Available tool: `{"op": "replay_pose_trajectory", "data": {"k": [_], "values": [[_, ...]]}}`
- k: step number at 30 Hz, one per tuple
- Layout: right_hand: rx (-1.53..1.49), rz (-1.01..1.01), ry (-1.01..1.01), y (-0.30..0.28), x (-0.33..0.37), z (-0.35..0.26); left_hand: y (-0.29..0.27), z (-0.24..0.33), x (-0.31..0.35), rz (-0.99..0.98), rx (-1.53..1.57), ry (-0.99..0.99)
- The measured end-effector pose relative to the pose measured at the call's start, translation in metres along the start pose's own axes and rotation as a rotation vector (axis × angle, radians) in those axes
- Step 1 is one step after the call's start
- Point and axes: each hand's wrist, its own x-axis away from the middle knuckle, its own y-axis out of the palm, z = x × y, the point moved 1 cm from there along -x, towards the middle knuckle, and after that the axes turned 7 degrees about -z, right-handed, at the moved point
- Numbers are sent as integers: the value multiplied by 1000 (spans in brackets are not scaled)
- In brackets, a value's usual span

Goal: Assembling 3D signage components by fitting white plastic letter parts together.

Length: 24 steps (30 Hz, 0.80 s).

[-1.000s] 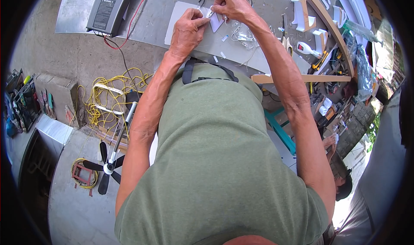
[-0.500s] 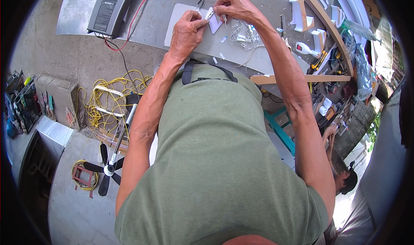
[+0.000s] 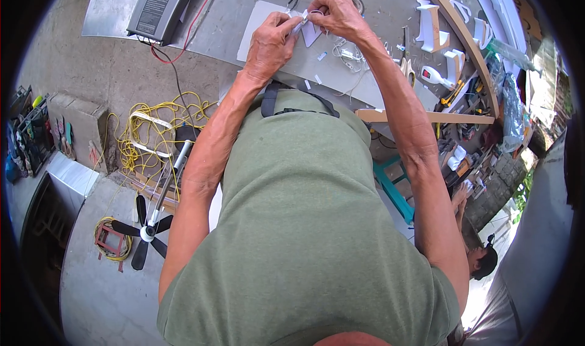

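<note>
My left hand (image 3: 271, 46) pinches a small white LED module (image 3: 304, 18) between thumb and fingers. Close beside it, my right hand (image 3: 338, 18) has its fingers closed on a thin white wire (image 3: 316, 12) that loops by the module. Fingers partly cover both. Beneath them, a white angular plastic piece (image 3: 311, 35) rests on a pale flat sheet (image 3: 248, 41) on the metal worktable (image 3: 228, 26). A tangle of wired LED modules (image 3: 348, 56) lies just below my right wrist. Small white scraps (image 3: 317, 78) are scattered near my body.
A grey power unit (image 3: 159, 11) with red and black leads stands at the far left. White curved pieces (image 3: 431, 32), a white bottle (image 3: 434, 76) and a wooden strip (image 3: 472, 38) lie right. Yellow cable (image 3: 143, 130) and a fan (image 3: 146, 231) are on the floor; another person (image 3: 484, 261) is at right.
My hands have come closer together around the module, the right one shifting slightly. A wire loop now shows at the right fingertips. The whole view has shifted a little.
</note>
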Motion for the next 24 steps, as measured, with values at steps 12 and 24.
{"op": "replay_pose_trajectory", "data": {"k": [12,24], "values": [[149,137,8,15,3,1,1,4,-4,-73,-97,14],[101,96,7,10,6,-4,5,2,-7,-92,-96,-46]]}}
